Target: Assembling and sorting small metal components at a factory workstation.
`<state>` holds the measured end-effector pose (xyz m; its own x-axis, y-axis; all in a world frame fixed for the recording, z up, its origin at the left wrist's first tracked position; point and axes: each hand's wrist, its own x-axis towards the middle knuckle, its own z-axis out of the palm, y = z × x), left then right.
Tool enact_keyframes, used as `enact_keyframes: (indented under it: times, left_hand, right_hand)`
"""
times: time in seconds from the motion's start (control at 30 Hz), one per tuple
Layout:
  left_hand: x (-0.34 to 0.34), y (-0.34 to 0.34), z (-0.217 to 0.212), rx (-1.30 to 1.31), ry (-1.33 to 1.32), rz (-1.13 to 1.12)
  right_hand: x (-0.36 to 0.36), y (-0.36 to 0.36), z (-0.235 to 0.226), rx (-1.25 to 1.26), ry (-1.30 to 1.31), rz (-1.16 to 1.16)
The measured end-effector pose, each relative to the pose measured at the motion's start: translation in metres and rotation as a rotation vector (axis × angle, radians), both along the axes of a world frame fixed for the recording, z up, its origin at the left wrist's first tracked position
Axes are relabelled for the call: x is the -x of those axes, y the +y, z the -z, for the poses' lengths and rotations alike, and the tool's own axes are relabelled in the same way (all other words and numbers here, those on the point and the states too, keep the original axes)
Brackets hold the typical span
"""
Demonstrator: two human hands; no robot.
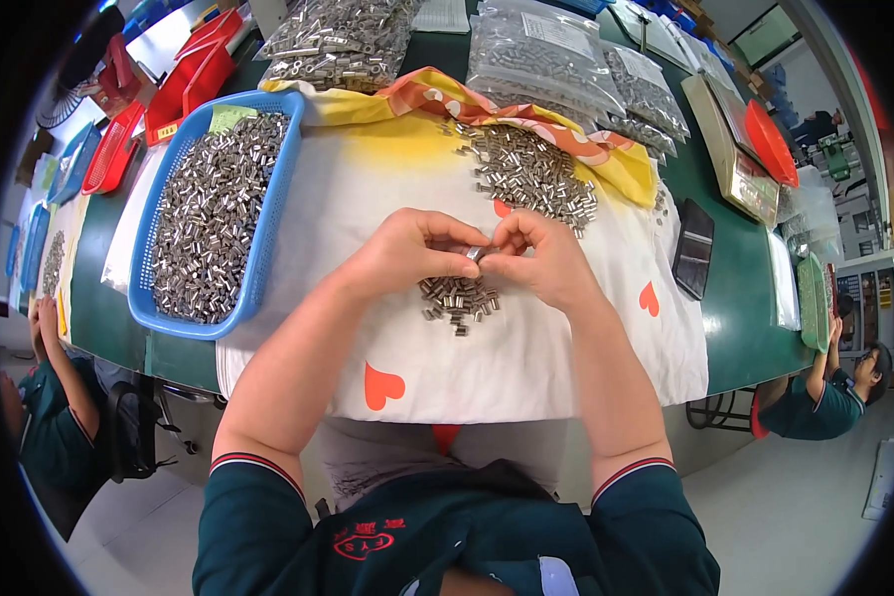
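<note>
Over the middle of a white cloth [507,372] with red hearts, my left hand [413,250] and my right hand [546,260] meet at the fingertips. Between them they pinch a small shiny metal sleeve [475,253], partly hidden by the fingers. Just below my fingers lies a small heap of similar metal sleeves [459,300]. Farther off, to the right, a larger heap of the sleeves [536,179] spreads over the cloth beside its yellow and orange folded edge [422,94]. To my left stands a blue plastic basket [264,248] full of such parts.
Clear bags of metal parts [541,65] line the table's far side. A dark phone-like slab [693,248] lies right of the cloth on the green table [745,328]. Red bins [184,89] stand far left. One person [824,397] sits at right, another [60,417] at left.
</note>
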<state>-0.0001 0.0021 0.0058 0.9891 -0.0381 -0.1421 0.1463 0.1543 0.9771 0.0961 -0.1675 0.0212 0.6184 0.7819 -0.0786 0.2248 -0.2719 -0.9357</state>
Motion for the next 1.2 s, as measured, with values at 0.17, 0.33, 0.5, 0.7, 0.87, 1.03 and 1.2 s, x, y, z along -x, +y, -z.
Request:
enact_keyframes:
  times: [0.17, 0.33, 0.5, 0.7, 0.87, 1.03, 1.2]
  left_hand:
    - [-0.003, 0.007, 0.003, 0.064, 0.035, 0.042]
    - [0.001, 0.007, 0.017, 0.677, -0.165, 0.035]
    - [-0.001, 0.008, 0.024, 0.741, -0.147, -0.064]
    - [0.000, 0.011, 0.025, 0.712, -0.112, -0.129]
    - [-0.010, 0.014, 0.024, 0.723, -0.242, -0.277]
    - [-0.012, 0.030, 0.022, 0.647, -0.243, -0.496]
    - [-0.014, 0.025, 0.019, -0.005, -0.232, -0.482]
  right_hand:
    - [-0.005, -0.002, 0.001, -0.128, 0.076, 0.032]
    - [-0.004, -0.003, 0.004, -0.087, 0.033, 0.141]
    - [-0.002, -0.003, 0.003, -0.057, 0.073, 0.091]
    - [0.003, 0.000, 0.006, -0.007, -0.101, 0.023]
    - [0.021, 0.009, 0.012, -0.052, -0.544, -0.113]
    - [0.039, 0.026, 0.027, -0.152, -0.780, -0.381]
    - [0.058, 0.017, 0.017, -0.008, -0.717, -0.427]
